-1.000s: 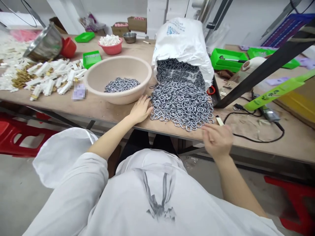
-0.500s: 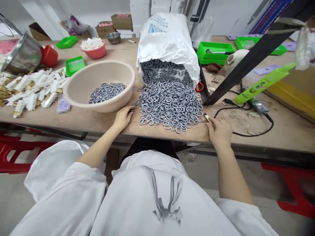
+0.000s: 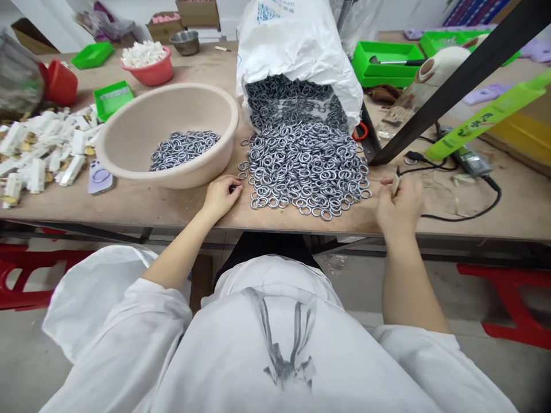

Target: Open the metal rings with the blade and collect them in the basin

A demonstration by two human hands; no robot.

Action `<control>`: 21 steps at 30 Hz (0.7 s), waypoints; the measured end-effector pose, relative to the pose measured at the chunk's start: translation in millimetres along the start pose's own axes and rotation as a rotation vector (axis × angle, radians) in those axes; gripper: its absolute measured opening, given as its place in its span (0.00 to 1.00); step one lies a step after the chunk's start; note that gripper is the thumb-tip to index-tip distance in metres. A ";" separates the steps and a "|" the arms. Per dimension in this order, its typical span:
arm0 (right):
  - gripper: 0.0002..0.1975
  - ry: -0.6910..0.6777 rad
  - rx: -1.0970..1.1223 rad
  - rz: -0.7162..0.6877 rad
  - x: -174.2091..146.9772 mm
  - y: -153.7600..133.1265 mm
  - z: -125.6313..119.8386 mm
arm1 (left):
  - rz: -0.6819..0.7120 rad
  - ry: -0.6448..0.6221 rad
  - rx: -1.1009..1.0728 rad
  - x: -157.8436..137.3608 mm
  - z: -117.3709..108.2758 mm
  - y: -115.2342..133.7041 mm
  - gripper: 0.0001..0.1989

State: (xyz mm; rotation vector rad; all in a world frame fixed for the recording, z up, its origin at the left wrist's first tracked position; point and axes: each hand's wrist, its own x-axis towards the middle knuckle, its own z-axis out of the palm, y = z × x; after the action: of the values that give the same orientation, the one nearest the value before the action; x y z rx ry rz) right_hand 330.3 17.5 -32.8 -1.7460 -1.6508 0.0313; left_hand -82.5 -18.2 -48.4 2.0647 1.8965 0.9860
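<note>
Two bare hands flank a heap of gray metal rings [image 3: 310,166] spilled across a brown surface [image 3: 181,203] from the mouth of a white sack [image 3: 297,46]. The left hand [image 3: 221,198] rests with fingers curled beside the heap's left edge, just in front of a beige basin [image 3: 167,109] holding more rings [image 3: 185,150]; whether it grips anything is hard to tell, though something dark shows at the fingertips. The right hand [image 3: 400,206], on the opposite side, is closed on a small pale stick [image 3: 395,183], apart from the rings.

A slanting black bar [image 3: 465,80] stands beyond the right hand, blocking part of the view, with a lime-green strip [image 3: 486,117] and a looping black cord [image 3: 465,219] nearby. A red loop [image 3: 360,133] pokes out between the bar's foot and the sack. Behind sits a green box [image 3: 383,80] with a black-handled tool across it.

To the left, white pieces [image 3: 37,175] lie scattered, a pale purple phone [image 3: 101,176] between them and the basin. Farther back are a red bowl [image 3: 150,73] heaped with white bits and a small metal bowl [image 3: 185,43].
</note>
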 end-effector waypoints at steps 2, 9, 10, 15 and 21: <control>0.14 -0.020 0.166 -0.105 -9.6 -18.4 5.7 | 0.028 0.007 -0.038 3.3 1.9 2.3 0.07; 0.16 -0.430 0.770 -0.019 -55.0 -102.7 31.4 | -0.051 -0.007 -0.522 3.0 16.9 39.4 0.10; 0.17 -0.490 0.873 0.010 -60.7 -114.7 34.9 | -0.044 -0.011 -0.598 -2.1 18.0 48.3 0.12; 0.20 -0.752 1.046 0.058 -79.8 -151.8 40.1 | 0.083 -0.030 -0.641 -39.9 15.7 84.5 0.15; 0.21 -0.879 1.157 0.116 -87.7 -154.7 35.9 | -0.255 -0.159 -1.038 -62.2 17.1 94.6 0.22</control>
State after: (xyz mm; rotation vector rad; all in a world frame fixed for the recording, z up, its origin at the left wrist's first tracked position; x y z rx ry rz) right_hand 164.4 -55.0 -20.4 -0.8820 -1.4901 1.6395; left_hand 6.8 -88.0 -32.4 1.2066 1.1096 1.2919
